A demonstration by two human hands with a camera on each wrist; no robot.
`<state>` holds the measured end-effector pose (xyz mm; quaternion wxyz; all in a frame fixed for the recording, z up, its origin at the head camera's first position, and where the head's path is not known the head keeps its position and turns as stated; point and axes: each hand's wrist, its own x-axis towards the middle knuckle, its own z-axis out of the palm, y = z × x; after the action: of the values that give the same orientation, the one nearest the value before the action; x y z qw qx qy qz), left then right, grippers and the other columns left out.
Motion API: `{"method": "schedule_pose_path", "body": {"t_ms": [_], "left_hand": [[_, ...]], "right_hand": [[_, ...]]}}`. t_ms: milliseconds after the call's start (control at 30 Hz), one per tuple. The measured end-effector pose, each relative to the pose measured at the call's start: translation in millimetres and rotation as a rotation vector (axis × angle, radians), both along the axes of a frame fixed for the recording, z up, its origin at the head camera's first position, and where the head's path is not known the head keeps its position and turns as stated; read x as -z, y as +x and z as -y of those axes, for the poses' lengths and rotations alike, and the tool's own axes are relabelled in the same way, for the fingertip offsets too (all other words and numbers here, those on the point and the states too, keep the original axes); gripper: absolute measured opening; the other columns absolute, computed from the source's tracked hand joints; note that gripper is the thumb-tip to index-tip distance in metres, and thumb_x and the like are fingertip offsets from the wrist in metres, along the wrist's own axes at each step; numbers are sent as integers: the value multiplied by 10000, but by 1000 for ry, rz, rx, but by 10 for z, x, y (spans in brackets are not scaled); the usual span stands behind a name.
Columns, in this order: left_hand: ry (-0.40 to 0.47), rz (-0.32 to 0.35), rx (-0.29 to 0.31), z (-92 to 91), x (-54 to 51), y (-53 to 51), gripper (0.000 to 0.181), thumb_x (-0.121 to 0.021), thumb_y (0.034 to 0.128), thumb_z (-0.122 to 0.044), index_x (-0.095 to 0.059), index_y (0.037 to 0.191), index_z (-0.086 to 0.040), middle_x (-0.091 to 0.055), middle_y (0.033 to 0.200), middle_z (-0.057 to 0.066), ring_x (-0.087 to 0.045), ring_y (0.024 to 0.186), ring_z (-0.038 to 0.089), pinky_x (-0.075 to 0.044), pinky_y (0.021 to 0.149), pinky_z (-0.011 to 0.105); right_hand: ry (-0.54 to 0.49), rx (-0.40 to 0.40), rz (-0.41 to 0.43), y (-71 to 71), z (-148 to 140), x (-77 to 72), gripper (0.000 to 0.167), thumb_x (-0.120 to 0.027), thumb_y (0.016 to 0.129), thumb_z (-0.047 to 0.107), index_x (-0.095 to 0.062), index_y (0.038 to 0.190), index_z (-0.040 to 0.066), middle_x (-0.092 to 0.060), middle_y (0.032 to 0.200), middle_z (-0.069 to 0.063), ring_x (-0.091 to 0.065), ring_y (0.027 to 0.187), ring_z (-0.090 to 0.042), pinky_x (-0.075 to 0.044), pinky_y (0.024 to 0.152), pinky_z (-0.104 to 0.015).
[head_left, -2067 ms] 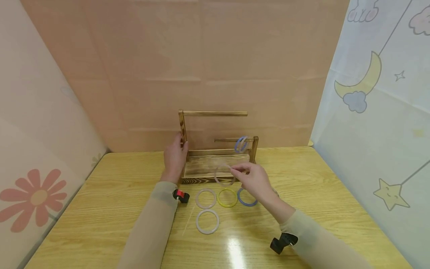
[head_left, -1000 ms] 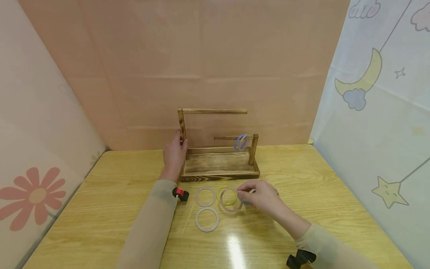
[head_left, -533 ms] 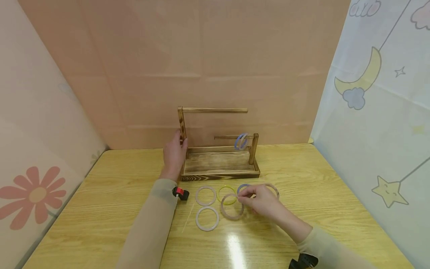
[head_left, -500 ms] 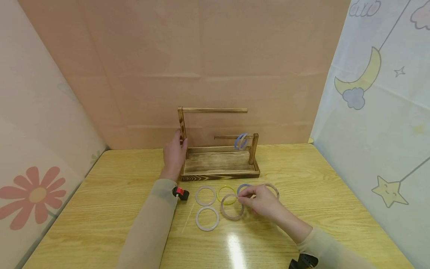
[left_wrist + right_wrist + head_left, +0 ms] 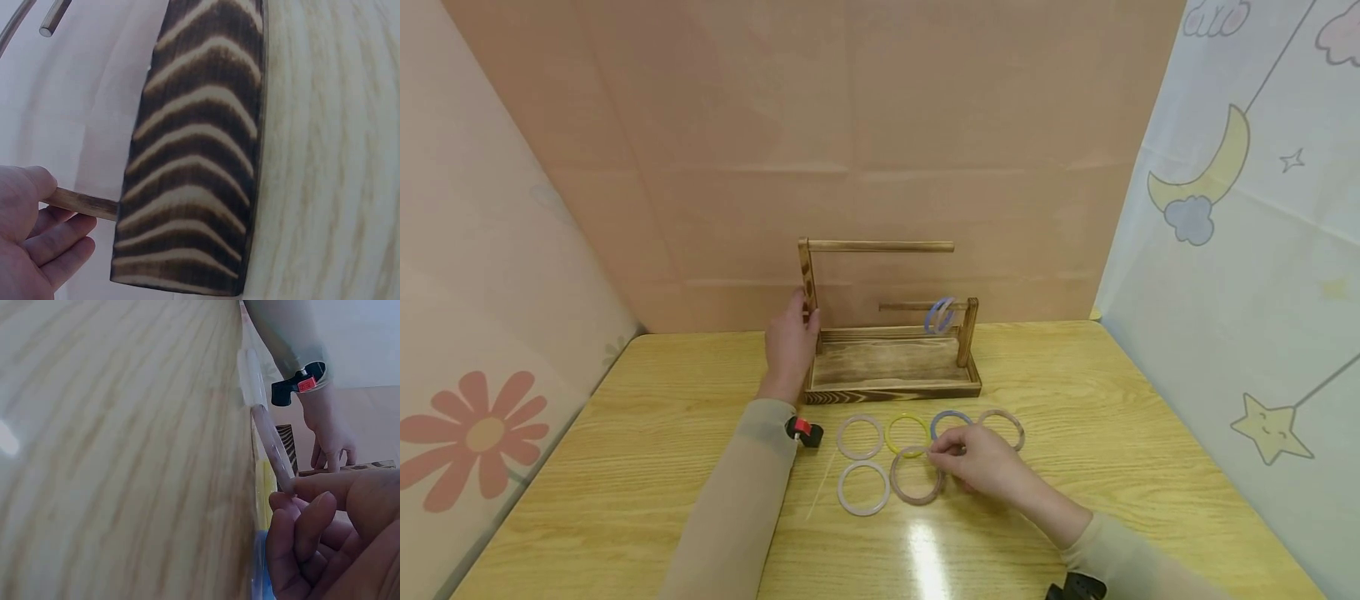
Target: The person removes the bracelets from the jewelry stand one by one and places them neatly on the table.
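Observation:
My left hand [image 5: 786, 354] grips the left post [image 5: 807, 271] of a wooden bangle rack [image 5: 892, 396]; in the left wrist view, thumb and fingers close round the post [image 5: 84, 203]. My right hand [image 5: 985, 462] pinches a brownish translucent bangle [image 5: 917, 502] by its right edge, low over the table. In the right wrist view that bangle [image 5: 275, 447] tilts, its far side down by the tabletop. Behind it lie a yellow bangle [image 5: 887, 435], a blue bangle [image 5: 951, 412], partly hidden by my hand, and a brownish bangle [image 5: 1022, 435].
A white bangle [image 5: 863, 513] and a pale pink bangle [image 5: 860, 457] lie to the left, beside a thin pale stick [image 5: 820, 487]. The rack's lower bar [image 5: 902, 307] carries a blue bangle [image 5: 928, 321] and a pale one. Its upper bar [image 5: 880, 247] bears no bangle.
My right hand has brought the brownish bangle from in front of the rack's tray toward me and down to the table, in front of the yellow bangle. My left hand stays on the post.

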<state>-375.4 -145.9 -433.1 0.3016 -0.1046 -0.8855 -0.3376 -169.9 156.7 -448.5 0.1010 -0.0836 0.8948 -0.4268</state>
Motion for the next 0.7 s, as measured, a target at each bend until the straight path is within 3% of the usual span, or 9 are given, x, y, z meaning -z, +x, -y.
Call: {"method": "schedule_pose_path", "body": {"t_ms": [233,467,700], "left_hand": [[3,-5,1,1,1,-1,344,-730,1088,-126,-632,1393,2,-778,1111,232,-794,932,407,-637,745,567],[-3,-3,-5,4,10,-9,362,-725,1090,-133,-624,1406,9,-779,1112,236,-793,945,411,-631,759,585],[12,10,0,-5,1,-3,331,-722,1093,-130,-633,1387,-6,-777,1120,235,-794,963,413,-634,764,587]], "right_hand": [[74,-29,-63,26,14,32,107,-813,1021,236,-828,1033,130,-724,857,70,-625,616,-130,-524,569,-287],[168,-39,-146,12,35,46,47,-837,998,241,-798,980,220,-683,815,137,-612,632,-76,-502,611,-273],[183,-55,-152,7,30,61,69,-835,1001,217,-775,969,222,-669,782,139,-609,568,-89,-490,583,-276]]}}
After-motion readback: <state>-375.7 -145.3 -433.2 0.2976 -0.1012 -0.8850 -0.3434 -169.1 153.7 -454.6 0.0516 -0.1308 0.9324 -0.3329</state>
